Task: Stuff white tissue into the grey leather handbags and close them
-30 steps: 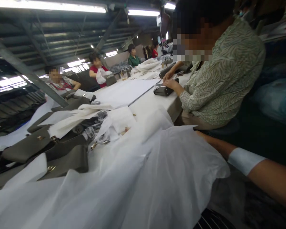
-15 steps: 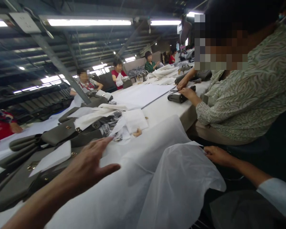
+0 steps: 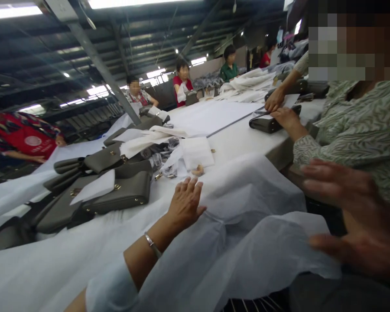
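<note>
My left hand (image 3: 186,203) lies flat with its fingers spread on a large sheet of thin white fabric (image 3: 247,195) that covers the near end of the long table. A bracelet shows on that wrist. My right hand (image 3: 344,216) hovers close to the camera at the right, blurred, fingers apart, just above the fabric's hanging edge (image 3: 279,255). Nothing is held in either hand.
Several grey-green handbags (image 3: 120,195) and white wrapping sheets (image 3: 196,151) lie to the left of my hand. A person in a patterned shirt (image 3: 360,130) sits at my right, handling a grey pouch (image 3: 268,123). Other workers sit along the far side of the table (image 3: 227,134).
My left hand has come forward and settled flat on the white fabric. My right hand has lifted off the fabric's edge toward the camera. The view has swung left.
</note>
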The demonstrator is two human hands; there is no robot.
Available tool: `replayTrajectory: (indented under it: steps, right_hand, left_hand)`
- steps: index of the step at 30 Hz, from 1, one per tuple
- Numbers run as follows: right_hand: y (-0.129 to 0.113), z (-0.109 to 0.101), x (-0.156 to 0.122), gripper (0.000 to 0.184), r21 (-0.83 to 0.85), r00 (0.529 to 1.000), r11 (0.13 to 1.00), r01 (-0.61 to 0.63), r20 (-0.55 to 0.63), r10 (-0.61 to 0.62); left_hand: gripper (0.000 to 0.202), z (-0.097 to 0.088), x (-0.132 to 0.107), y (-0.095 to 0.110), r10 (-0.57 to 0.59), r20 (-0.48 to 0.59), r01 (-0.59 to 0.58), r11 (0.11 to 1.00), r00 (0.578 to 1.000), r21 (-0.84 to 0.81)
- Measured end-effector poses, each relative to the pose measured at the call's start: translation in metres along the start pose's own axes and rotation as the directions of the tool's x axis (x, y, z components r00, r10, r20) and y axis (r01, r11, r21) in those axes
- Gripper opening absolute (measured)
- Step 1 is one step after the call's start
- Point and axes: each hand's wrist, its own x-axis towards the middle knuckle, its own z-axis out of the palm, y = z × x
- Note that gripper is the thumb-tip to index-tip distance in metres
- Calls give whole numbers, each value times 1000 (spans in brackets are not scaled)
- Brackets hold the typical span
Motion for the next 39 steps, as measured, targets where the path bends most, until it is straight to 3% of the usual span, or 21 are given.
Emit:
replayTrajectory:
  steps: [1,2,3,4,7,9,11,13,15,17,18,20,22,24,27,31,33,35,36,38,39]
  right_hand:
    - [-17,6,16,71,-7,966,970,241,103,-239]
    - [-32,16,27,75,31,893,919,392,227,-388]
    - [-44,29,31,78,96,815,883,459,350,-462]
    - [-53,44,28,80,159,754,880,448,461,-468]
    - [-65,86,-12,86,197,641,935,295,685,-347]
    - [-64,98,-51,89,187,544,966,178,799,-255]
    - [-62,96,-84,71,160,418,987,-25,898,-135]
    - [-61,85,-105,45,114,345,966,-231,938,-28]
    - [-61,76,-114,25,97,373,940,-328,927,34]
    - [-60,73,-116,14,104,432,934,-342,900,58]
    - [-60,74,-117,11,108,441,934,-339,896,57]
    - [-58,80,-120,10,113,419,938,-329,907,38]
    - [-56,87,-127,12,115,387,940,-320,922,19]
    - [-53,92,-137,12,109,395,945,-308,918,22]
    - [-51,93,-148,15,104,476,958,-267,879,37]
    - [-50,96,-144,54,84,693,990,-114,721,19]
    - [-42,107,-139,80,55,728,994,-94,685,31]
    - [-29,128,-137,102,26,657,984,-178,747,99]
    - [-21,139,-139,111,8,577,970,-242,805,137]
    - [-6,161,-146,123,-53,362,922,-384,910,202]
    - [1,169,-151,125,-79,278,887,-455,934,226]
  left_hand:
    - [82,3,7,-1,-22,-19,22,1000,1000,6]
    - [88,5,14,-3,-52,-23,52,999,998,4]
    - [94,7,23,-4,-81,-22,81,997,996,-5]
    - [97,9,30,-4,-103,-23,103,995,994,-14]
    - [90,15,47,0,-106,-14,106,994,994,-5]
    - [65,20,50,5,-48,20,48,998,999,29]
    - [33,22,48,11,43,31,-46,996,999,78]
    - [20,21,45,18,155,20,-157,982,988,110]
    - [25,15,39,28,245,25,-246,964,969,97]
    - [26,4,31,43,292,45,-293,956,955,25]
    - [25,-1,27,51,291,64,-288,957,955,-43]
    - [19,-7,15,68,260,141,-218,942,955,-255]
    - [12,-1,3,83,251,268,-80,852,930,-518]
    - [11,19,-7,94,252,410,91,750,877,-655]
    - [19,64,-14,101,146,539,246,771,829,-588]
    - [22,114,-11,99,71,536,234,845,841,-480]
    - [24,127,-10,100,119,531,177,863,839,-473]
    - [27,135,-12,104,172,514,104,880,840,-464]
    - [28,137,-13,107,187,500,68,891,846,-450]
    - [31,141,-19,112,191,473,21,914,860,-406]
    - [31,143,-21,114,185,466,10,923,865,-385]
